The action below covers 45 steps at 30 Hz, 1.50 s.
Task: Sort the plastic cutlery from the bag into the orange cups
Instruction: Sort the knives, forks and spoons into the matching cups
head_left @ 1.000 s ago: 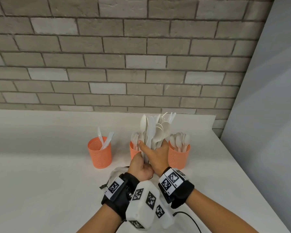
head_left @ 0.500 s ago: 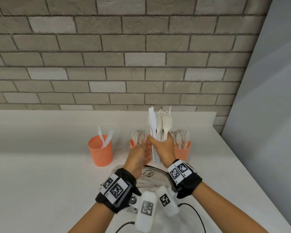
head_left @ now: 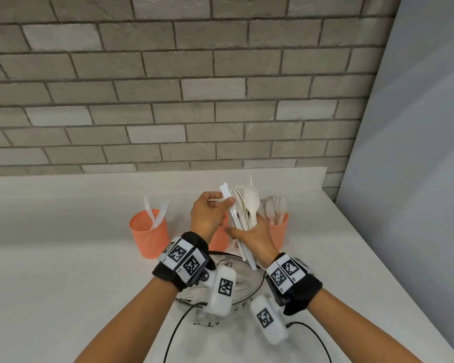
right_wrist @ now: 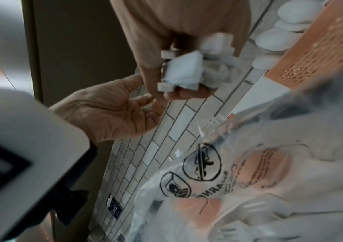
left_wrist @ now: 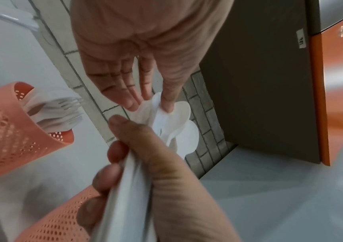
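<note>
one knife (head_left: 226, 197) now pinched by l hand (head_left: 207, 217), drawn up from bundle (head_left: 244, 213) that r hand (head_left: 254, 238) grips; l fist let go since 1 s ago. next: knife cup (head_left: 149, 233), left of l hand.

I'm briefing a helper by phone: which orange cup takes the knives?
On the white counter below the brick wall stand three orange mesh cups. The knife cup stands alone at far left, holding only two white plastic knives.
</note>
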Each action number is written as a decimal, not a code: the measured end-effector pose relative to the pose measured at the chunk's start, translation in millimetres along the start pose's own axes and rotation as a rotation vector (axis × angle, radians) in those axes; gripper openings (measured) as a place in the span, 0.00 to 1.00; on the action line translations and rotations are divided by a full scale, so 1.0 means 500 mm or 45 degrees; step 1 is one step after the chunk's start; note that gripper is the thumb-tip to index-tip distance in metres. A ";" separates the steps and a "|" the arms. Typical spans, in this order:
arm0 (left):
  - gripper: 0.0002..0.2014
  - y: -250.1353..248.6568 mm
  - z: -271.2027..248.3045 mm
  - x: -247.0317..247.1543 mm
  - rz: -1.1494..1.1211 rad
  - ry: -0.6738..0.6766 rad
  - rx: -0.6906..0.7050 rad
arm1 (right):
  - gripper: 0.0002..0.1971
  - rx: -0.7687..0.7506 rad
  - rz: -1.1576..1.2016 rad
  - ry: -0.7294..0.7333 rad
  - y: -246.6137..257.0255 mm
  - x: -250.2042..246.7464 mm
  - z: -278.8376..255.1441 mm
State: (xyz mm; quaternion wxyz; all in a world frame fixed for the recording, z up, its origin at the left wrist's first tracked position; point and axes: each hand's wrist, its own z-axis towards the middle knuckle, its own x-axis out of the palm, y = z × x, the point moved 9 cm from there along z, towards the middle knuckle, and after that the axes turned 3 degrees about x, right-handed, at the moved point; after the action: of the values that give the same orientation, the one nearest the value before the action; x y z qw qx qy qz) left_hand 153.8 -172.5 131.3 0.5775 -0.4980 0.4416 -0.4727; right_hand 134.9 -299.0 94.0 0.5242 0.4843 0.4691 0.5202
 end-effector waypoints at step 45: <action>0.05 -0.072 0.000 0.029 0.259 -0.031 0.241 | 0.16 -0.146 -1.226 -0.246 0.014 -0.050 -0.028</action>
State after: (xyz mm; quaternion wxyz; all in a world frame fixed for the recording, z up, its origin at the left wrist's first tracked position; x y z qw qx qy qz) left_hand 152.1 -188.7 166.3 0.6720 -0.3997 0.4363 -0.4454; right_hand 119.8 -323.6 99.3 0.7719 0.2291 0.5596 0.1965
